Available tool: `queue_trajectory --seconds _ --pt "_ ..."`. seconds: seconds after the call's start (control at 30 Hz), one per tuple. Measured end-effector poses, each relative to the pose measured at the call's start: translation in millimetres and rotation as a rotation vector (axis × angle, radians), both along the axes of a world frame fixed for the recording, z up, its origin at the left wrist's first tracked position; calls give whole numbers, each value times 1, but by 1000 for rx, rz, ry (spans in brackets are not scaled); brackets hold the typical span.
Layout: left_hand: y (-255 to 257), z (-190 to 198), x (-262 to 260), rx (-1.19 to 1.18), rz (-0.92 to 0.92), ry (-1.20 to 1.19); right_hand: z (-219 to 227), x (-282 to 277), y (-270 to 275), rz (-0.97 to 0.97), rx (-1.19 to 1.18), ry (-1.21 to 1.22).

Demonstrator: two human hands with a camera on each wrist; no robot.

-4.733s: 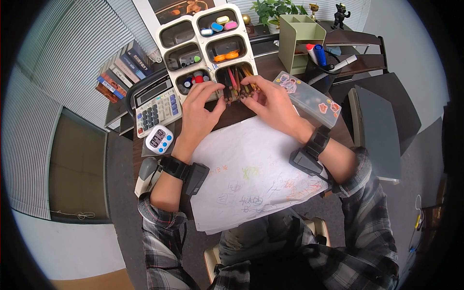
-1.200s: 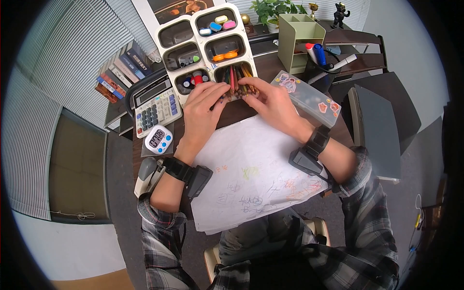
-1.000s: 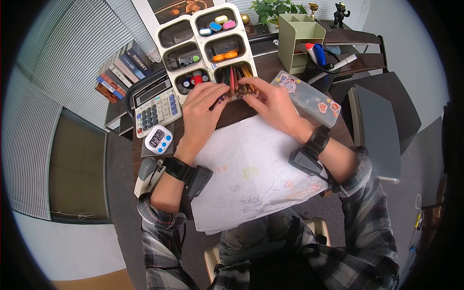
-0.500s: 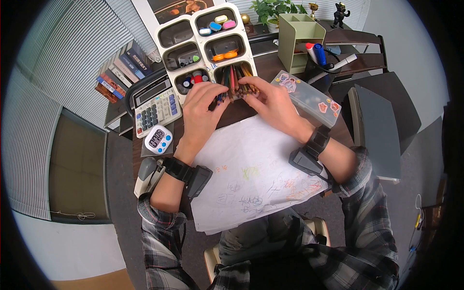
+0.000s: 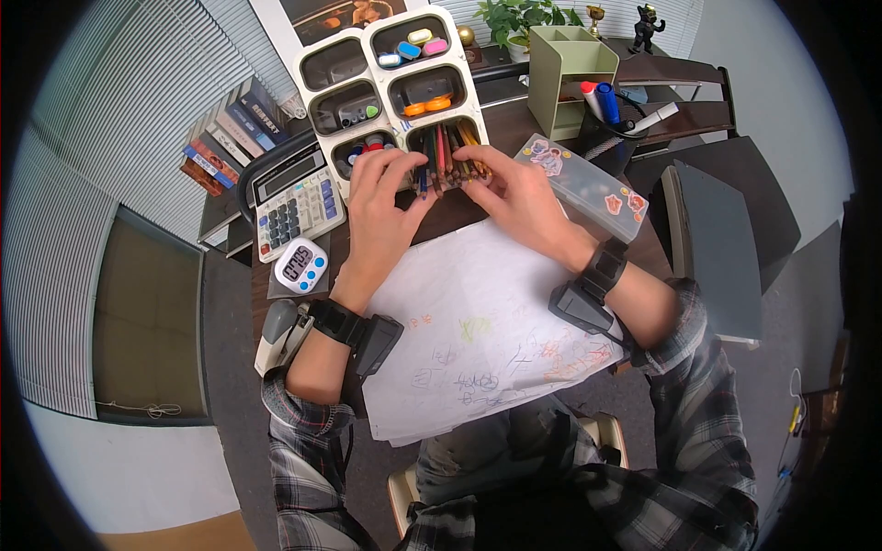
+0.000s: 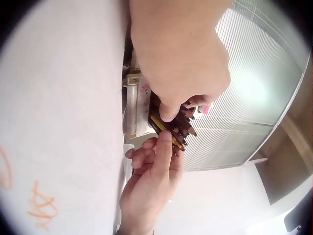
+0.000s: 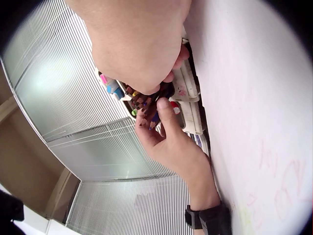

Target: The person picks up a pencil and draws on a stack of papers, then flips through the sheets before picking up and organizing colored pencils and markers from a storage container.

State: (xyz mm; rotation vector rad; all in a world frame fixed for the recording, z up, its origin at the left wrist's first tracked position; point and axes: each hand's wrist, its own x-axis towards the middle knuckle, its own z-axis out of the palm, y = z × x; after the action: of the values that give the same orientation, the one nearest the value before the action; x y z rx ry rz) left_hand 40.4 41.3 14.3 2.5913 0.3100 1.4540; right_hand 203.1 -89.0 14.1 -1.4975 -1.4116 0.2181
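A bundle of coloured pencils [image 5: 443, 158] leans in the near right compartment of the white organizer [image 5: 401, 122], tips towards the person. At its left side, the left hand [image 5: 378, 204] holds pencils between thumb and bent fingers. The right hand [image 5: 525, 204] grips the right side of the bundle the same way. In the left wrist view, the right hand's thumb [image 6: 165, 142] lies against the pencil tips [image 6: 188, 128]. The right wrist view has the left hand [image 7: 171, 147] around dark tips [image 7: 142, 102]. How many pencils each hand holds is hidden.
Left of the organizer are a calculator [image 5: 299, 216] and a timer [image 5: 301, 265]. A stickered clear case [image 5: 588, 191], a green holder [image 5: 571, 78] and a pen cup [image 5: 611, 142] stand right. Scribbled paper [image 5: 478, 340] lies in front; a stapler [image 5: 280, 335] is beside the left forearm.
The left hand's fingers have shifted slightly left and up from over the bundle, so more pencils at its left side show. The right hand has stayed in nearly the same place.
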Motion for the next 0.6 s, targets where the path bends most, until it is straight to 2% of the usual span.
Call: queue_trajectory --seconds 0.23,0.6 --pt "2 -3 0 -125 22 19 2 -1 -1 1 -16 6" --pt "5 -5 -2 -51 -18 14 2 -1 -1 0 -10 14"
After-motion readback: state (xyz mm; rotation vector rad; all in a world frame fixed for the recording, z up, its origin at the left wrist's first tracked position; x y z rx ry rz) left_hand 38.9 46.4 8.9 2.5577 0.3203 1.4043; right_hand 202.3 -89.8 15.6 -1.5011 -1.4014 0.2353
